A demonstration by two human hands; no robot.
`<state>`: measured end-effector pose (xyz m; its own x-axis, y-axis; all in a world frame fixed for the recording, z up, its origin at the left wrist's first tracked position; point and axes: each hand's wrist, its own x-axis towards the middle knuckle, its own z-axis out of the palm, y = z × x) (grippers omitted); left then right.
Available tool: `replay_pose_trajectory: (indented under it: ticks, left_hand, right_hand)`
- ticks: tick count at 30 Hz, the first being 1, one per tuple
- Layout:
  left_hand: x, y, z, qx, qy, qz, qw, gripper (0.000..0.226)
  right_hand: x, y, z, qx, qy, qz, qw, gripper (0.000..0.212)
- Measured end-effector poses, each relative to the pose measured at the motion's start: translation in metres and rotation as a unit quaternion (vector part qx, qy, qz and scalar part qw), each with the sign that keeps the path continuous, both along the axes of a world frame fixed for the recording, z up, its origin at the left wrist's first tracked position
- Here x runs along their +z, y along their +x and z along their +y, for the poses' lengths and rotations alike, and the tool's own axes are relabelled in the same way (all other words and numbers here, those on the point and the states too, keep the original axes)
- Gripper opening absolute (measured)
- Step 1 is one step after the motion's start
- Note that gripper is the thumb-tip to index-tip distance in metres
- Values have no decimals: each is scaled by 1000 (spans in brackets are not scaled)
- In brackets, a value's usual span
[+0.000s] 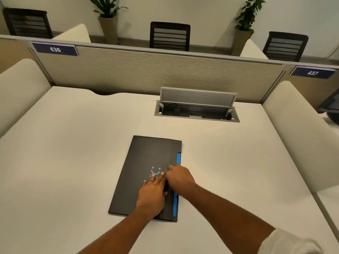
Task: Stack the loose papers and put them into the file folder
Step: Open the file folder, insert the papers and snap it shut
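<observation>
While both bare forearms reach in from the near edge, the left hand (pixel 153 191) lies palm down on the cover of the closed black file folder (pixel 145 162), its fingers (pixel 152 177) extended flat and close together just below a blue smiling-face mark (pixel 156 170). The right hand (pixel 178 177) rests beside it, touching it, with its fingers curled down at the crease near the folder's right edge; whether they pinch anything cannot be told. A light sleeve (pixel 286 242) shows at the right elbow. The folder lies flat on the pale surface (pixel 73 153), slightly turned, and a blue strip (pixel 177 180) runs along its right edge; papers inside cannot be made out. Beyond the folder, an open cable box (pixel 197 111) is set into the surface, its grey lid (pixel 198 97) raised. A fabric partition (pixel 146 70) closes the far side, carrying plates marked 436 (pixel 55 49) and 437 (pixel 312 72). Behind it stand dark mesh chairs (pixel 169 36) and potted plants (pixel 108 19) against the wall.
</observation>
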<state>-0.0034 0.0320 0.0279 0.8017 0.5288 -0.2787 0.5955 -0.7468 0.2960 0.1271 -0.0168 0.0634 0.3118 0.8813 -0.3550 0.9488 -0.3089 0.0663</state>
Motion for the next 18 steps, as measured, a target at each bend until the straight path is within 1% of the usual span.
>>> replay_pose_trajectory:
  ticks: [2, 4, 5, 7, 9, 10, 12, 13, 15, 16, 18]
  left_hand:
    - [-1, -2, 2, -4, 3, -8, 1000, 63]
    - [1, -5, 5, -14, 15, -22, 1000, 63]
    - [2, -7, 7, -17, 21, -30, 999, 62]
    - [5, -10, 13, -5, 25, -51, 998, 59]
    - [10, -15, 22, 42, 31, -75, 996, 53]
    - [12, -17, 28, 71, 44, -85, 993, 49]
    - [13, -23, 41, 145, 77, -86, 983, 47]
    - [14, -27, 47, 197, 79, -79, 974, 48]
    - [17, -32, 60, 300, 29, -54, 952, 54]
    - [19, -33, 65, 338, 0, -43, 940, 55]
    - [22, -35, 73, 369, -27, -32, 928, 54]
  right_hand:
    - [3, 8, 5, -43, 17, 35, 998, 19]
    - [-5, 19, 2, -115, 50, 94, 988, 16]
    - [-11, 22, -2, -162, 76, 131, 975, 18]
    - [-17, 23, -15, -253, 158, 192, 935, 24]
    - [-23, 19, -27, -332, 233, 228, 885, 27]
    - [-25, 15, -32, -370, 251, 236, 863, 29]
    - [-31, 12, -37, -434, 254, 250, 827, 33]
    - [-34, 11, -37, -456, 248, 256, 816, 30]
    - [-31, 8, -35, -482, 235, 272, 799, 14]
    - [-29, 6, -32, -493, 230, 281, 790, 13]
    - [-26, 3, -28, -510, 230, 295, 774, 15]
